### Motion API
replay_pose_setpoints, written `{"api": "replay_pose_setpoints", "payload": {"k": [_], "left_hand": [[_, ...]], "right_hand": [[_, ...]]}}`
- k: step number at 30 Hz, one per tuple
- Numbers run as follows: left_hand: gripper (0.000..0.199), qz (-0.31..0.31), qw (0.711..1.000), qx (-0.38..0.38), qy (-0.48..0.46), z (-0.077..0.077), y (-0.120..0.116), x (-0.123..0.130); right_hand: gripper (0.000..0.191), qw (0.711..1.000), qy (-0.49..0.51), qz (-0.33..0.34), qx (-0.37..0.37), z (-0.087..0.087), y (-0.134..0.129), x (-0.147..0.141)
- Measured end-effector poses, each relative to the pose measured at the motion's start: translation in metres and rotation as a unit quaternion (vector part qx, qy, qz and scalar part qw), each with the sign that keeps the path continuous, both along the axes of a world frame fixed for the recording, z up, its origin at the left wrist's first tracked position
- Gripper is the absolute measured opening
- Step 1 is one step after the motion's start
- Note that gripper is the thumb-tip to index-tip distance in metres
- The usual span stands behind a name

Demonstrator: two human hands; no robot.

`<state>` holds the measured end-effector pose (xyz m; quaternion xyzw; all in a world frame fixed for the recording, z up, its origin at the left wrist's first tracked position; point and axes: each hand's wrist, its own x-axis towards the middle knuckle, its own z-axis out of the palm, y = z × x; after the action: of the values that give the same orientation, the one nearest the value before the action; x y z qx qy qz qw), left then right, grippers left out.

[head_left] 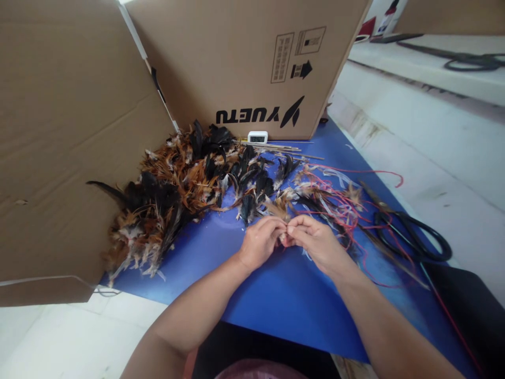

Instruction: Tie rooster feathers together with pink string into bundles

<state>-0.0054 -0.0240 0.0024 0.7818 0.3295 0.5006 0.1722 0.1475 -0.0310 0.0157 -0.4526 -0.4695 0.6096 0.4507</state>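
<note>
Near the middle of the blue table point(213, 263), my left hand point(260, 241) and my right hand point(312, 239) meet with their fingertips pinched together. Between them is a small feather bunch point(279, 210), its brown tips pointing away from me and its pale base near my fingers. A bit of red string shows just under the fingertips. Both hands are closed; the exact grip of each is partly hidden by the fingers. Tangled red strings point(347, 210) lie to the right of my right hand, mixed with loose feathers.
A large heap of brown and black feathers point(189, 179) covers the left and back. Black-handled scissors point(414, 237) lie at the right, near a black object point(465, 310). Thin sticks point(292, 150) and a small white display point(258, 137) are before the cardboard box point(236, 58).
</note>
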Motion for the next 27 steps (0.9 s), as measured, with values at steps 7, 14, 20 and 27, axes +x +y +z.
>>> {"api": "replay_pose_setpoints", "payload": {"k": [7,14,20,27], "left_hand": [[0.012,-0.001,1.000,-0.004,0.007,0.0001,-0.0001,-0.0002],[0.013,0.012,0.997,0.030,0.063,-0.0049,0.0027,-0.0042],[0.014,0.022,0.997,0.035,0.065,-0.0027,0.0034,-0.0051],[0.014,-0.018,0.996,0.030,0.078,-0.0039,0.0046,-0.0087]], "right_hand": [[0.017,0.999,-0.035,0.009,0.033,0.0031,0.0008,0.0016],[0.013,0.996,-0.068,0.014,0.050,0.0058,-0.0004,0.0014],[0.013,0.996,-0.066,0.026,0.048,0.0071,-0.0011,0.0015],[0.015,0.991,-0.092,0.060,0.077,0.0061,-0.0013,0.0051]]}}
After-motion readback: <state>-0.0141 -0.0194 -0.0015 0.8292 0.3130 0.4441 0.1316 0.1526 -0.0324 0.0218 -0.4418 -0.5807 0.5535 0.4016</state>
